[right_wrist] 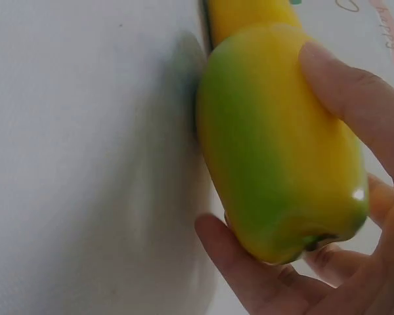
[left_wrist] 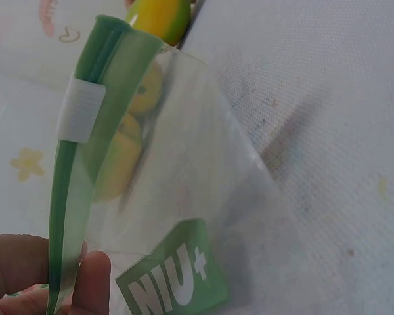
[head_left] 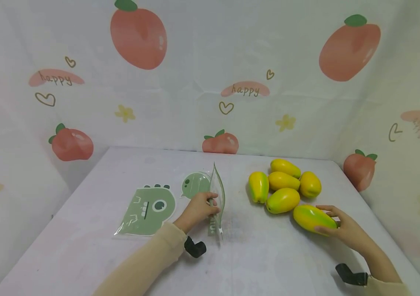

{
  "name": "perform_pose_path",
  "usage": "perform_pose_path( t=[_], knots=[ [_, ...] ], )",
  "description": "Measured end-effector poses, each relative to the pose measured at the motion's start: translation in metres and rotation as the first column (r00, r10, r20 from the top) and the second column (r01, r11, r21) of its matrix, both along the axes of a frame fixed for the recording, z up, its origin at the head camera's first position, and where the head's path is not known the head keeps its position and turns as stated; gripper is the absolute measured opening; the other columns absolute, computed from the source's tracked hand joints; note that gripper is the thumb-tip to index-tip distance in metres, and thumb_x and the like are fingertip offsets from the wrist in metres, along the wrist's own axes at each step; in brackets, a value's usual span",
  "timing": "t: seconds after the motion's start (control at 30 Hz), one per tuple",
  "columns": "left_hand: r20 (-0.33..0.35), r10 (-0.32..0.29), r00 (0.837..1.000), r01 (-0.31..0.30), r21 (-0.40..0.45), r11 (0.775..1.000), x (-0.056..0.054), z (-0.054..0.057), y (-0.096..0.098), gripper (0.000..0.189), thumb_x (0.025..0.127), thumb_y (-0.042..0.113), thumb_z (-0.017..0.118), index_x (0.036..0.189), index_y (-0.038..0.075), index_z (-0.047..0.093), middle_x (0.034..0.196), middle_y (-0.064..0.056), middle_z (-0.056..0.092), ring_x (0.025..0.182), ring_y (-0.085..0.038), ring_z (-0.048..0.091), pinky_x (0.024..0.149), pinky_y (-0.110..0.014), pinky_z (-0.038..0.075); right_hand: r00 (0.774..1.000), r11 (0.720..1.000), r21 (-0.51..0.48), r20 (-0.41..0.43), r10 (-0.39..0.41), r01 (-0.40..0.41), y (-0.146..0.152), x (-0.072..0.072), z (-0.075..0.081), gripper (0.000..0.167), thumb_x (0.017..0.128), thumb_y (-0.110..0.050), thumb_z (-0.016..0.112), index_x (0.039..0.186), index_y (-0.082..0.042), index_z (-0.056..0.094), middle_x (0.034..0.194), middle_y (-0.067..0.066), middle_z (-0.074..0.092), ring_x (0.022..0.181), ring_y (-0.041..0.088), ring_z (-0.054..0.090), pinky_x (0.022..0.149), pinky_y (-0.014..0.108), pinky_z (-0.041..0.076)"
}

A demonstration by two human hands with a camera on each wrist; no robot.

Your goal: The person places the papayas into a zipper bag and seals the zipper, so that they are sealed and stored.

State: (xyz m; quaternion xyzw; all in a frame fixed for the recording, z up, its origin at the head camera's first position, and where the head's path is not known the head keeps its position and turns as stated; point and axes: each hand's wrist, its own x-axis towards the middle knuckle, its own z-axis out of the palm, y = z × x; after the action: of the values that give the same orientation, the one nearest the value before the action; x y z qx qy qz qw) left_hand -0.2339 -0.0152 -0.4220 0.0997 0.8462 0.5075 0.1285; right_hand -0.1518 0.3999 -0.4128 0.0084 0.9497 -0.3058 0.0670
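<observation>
My left hand pinches the edge of a clear zip bag that stands upright on the table. In the left wrist view its green top strip carries a white slider, and a green "NIU+" label shows on the clear film. At the right, my right hand holds a yellow-green papaya, thumb on one side and fingers on the other. The right wrist view shows its dented stem end toward the palm. Several other papayas lie grouped just beyond it.
A green monster-face bag lies flat left of my left hand. Behind that hand is a round green piece; whether it belongs to the held bag I cannot tell. The white table ends at a fruit-printed cloth backdrop.
</observation>
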Motion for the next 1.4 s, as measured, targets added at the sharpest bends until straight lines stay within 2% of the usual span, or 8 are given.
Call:
perform_pose_path(
  t=[0.2,0.33,0.47,0.67,0.9,1.07,1.17,1.4],
  knots=[
    [-0.006,-0.003,1.0,0.003,-0.01,1.0,0.0,0.0,0.0,0.052,0.08,0.004,0.074,0.129,-0.004,0.058,0.085,-0.003,0.061,0.064,-0.01,0.058,0.061,-0.024,0.054,0.999,0.999,-0.038,-0.037,0.02,-0.021,-0.006,0.005,0.005,0.07,0.085,-0.039,0.071,0.14,-0.005,0.045,0.137,0.028,0.046,0.118,0.042,0.044,0.091,0.062,0.043],
    [-0.009,-0.004,1.0,0.004,-0.013,1.0,0.0,0.0,0.0,0.052,0.08,0.004,0.074,0.128,-0.004,0.058,0.084,-0.003,0.061,0.064,-0.01,0.057,0.061,-0.023,0.054,0.998,0.998,-0.056,-0.055,0.028,-0.031,-0.012,0.008,0.011,0.068,0.086,-0.038,0.071,0.14,-0.007,0.045,0.136,0.026,0.047,0.118,0.039,0.044,0.091,0.063,0.042],
    [-0.017,-0.008,1.0,0.008,-0.006,1.0,0.0,-0.001,0.0,0.051,0.079,0.003,0.074,0.127,-0.004,0.059,0.085,-0.003,0.061,0.064,-0.01,0.057,0.061,-0.023,0.053,0.993,0.996,-0.078,-0.106,0.045,-0.053,-0.023,0.008,0.018,0.064,0.087,-0.035,0.07,0.14,-0.007,0.047,0.136,0.023,0.049,0.116,0.036,0.043,0.092,0.064,0.042],
    [-0.019,-0.01,1.0,0.01,-0.008,1.0,0.0,-0.002,0.0,0.052,0.078,0.003,0.075,0.127,-0.003,0.059,0.086,-0.003,0.062,0.066,-0.01,0.057,0.061,-0.023,0.052,0.981,0.986,-0.136,-0.183,0.069,-0.094,-0.049,0.003,0.029,0.062,0.087,-0.031,0.071,0.14,-0.007,0.047,0.138,0.021,0.047,0.121,0.035,0.04,0.095,0.065,0.038],
    [-0.034,-0.017,0.999,0.016,-0.018,1.0,0.0,-0.003,0.001,0.051,0.078,0.003,0.074,0.126,-0.004,0.06,0.085,-0.002,0.062,0.065,-0.009,0.055,0.059,-0.022,0.051,0.966,0.969,-0.222,-0.253,0.051,-0.109,-0.087,-0.009,0.042,0.062,0.087,-0.027,0.072,0.14,-0.008,0.045,0.138,0.02,0.046,0.125,0.039,0.042,0.101,0.068,0.034],
    [-0.047,-0.023,0.999,0.022,-0.036,0.999,0.001,-0.003,0.001,0.051,0.078,0.004,0.074,0.126,-0.003,0.06,0.085,-0.002,0.062,0.065,-0.01,0.055,0.059,-0.022,0.05,0.971,0.957,-0.279,-0.239,0.008,-0.076,-0.115,-0.019,0.047,0.064,0.087,-0.03,0.072,0.142,-0.014,0.043,0.135,0.017,0.046,0.115,0.033,0.047,0.098,0.053,0.044],
    [-0.048,-0.023,0.999,0.021,-0.045,0.999,0.001,-0.004,0.001,0.051,0.078,0.005,0.075,0.126,-0.003,0.06,0.085,-0.002,0.062,0.066,-0.01,0.055,0.06,-0.023,0.05,0.976,0.949,-0.312,-0.218,-0.015,-0.055,-0.132,-0.024,0.05,0.065,0.086,-0.032,0.073,0.142,-0.018,0.043,0.135,0.015,0.045,0.111,0.031,0.049,0.094,0.044,0.045],
    [-0.038,-0.028,0.999,0.026,-0.055,0.998,0.001,-0.003,0.002,0.051,0.079,0.006,0.074,0.127,-0.002,0.06,0.086,-0.002,0.062,0.066,-0.011,0.055,0.062,-0.023,0.051,0.978,0.926,-0.375,-0.208,-0.035,-0.047,-0.161,-0.034,0.05,0.067,0.083,-0.035,0.075,0.142,-0.023,0.046,0.139,0.014,0.047,0.114,0.03,0.049,0.095,0.041,0.043]
  ],
)
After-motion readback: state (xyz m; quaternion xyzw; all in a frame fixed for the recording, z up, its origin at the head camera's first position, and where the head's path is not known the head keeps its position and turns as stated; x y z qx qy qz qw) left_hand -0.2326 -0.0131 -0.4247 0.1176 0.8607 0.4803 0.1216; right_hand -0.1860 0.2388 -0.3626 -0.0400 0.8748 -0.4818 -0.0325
